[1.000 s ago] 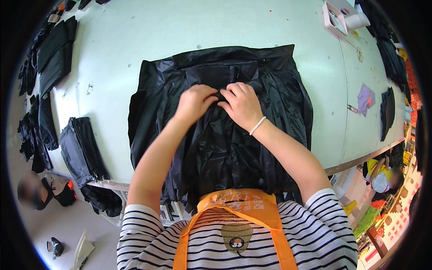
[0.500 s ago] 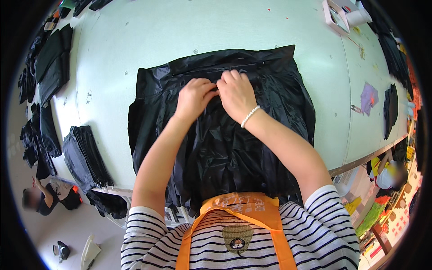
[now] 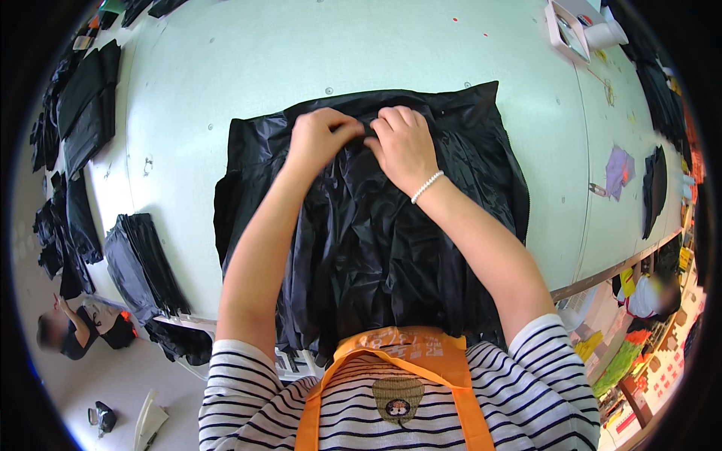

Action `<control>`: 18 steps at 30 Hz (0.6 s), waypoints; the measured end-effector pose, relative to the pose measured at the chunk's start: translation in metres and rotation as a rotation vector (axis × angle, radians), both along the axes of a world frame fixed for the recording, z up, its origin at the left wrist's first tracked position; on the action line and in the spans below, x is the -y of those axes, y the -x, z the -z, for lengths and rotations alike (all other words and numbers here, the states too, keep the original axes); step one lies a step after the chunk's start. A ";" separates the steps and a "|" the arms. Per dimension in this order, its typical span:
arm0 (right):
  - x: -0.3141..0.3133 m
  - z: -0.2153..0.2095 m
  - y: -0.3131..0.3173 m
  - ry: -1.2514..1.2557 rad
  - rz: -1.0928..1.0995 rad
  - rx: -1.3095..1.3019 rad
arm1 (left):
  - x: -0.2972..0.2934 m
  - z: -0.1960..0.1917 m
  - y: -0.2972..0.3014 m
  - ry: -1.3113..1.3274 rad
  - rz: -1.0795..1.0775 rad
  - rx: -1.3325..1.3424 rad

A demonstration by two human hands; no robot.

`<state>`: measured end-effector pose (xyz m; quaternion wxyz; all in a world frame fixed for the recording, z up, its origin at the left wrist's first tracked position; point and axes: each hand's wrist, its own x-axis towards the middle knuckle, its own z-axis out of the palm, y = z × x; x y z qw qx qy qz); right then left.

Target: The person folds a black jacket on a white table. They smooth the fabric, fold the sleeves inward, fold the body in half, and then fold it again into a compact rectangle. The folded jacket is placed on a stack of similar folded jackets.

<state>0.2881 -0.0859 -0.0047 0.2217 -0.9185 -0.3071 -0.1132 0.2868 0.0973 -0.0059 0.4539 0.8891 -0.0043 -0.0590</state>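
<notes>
A shiny black jacket lies spread on the pale green table in front of me, its collar band on the far side and its lower part reaching my apron. My left hand is over the inside of the neck, thumb and forefinger pinched together on the fabric, the tips slightly blurred. Just to its right, my right hand has bent fingers on the same area, thumb below them with cloth between. A small gap separates the two hands. What exactly lies under the fingertips is hidden.
Folded black garments lie at the table's left edge, with another dark stack beyond. A pink tray and white cup stand far right. Purple cloth scrap lies right, near a dark folded piece. Other people are in the background.
My hands, which met at the neck of the jacket, have drawn slightly apart and the left has moved a little farther away from me. The jacket lies almost as before.
</notes>
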 end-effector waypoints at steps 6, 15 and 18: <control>0.008 0.006 0.000 -0.034 -0.024 -0.052 | -0.031 0.006 -0.031 -0.407 0.028 0.081; 0.014 0.009 -0.021 -0.068 -0.073 -0.256 | -0.039 -0.002 -0.044 -0.781 0.331 0.140; 0.014 0.007 -0.030 -0.012 -0.082 -0.335 | -0.041 -0.011 -0.043 -0.780 0.276 0.207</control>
